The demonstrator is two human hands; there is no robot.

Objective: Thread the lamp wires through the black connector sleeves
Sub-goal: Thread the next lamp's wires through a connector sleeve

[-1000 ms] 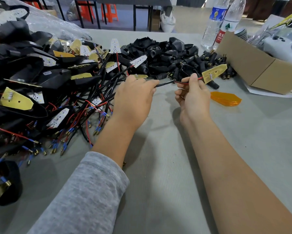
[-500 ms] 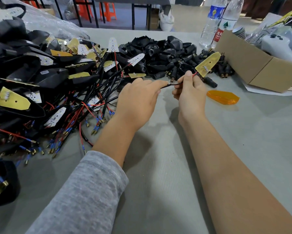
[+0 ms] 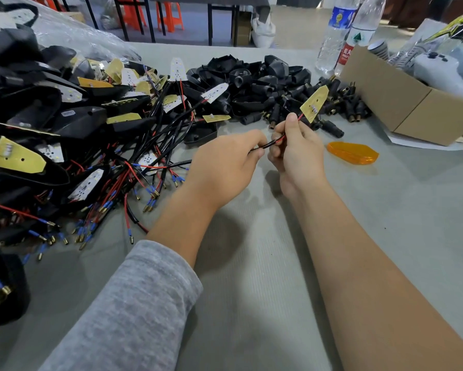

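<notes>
From the head camera, the left hand (image 3: 225, 163) and right hand (image 3: 296, 151) meet above the grey table (image 3: 385, 223), each pinching the same red-and-black wire pair (image 3: 272, 142). The left fingers curl round the wire's near end, while the right thumb and forefinger clamp it just below the yellow lamp board (image 3: 314, 103), which sticks up and away (probably so the short stretch between the hands stays taut and easy to feed). Whether a sleeve is already on the wire I cannot tell. The black connector sleeves (image 3: 332, 103) lie heaped just beyond the hands, with finished wired lamps (image 3: 91, 145) piled to the left and an orange lens (image 3: 353, 153) beside the right hand
</notes>
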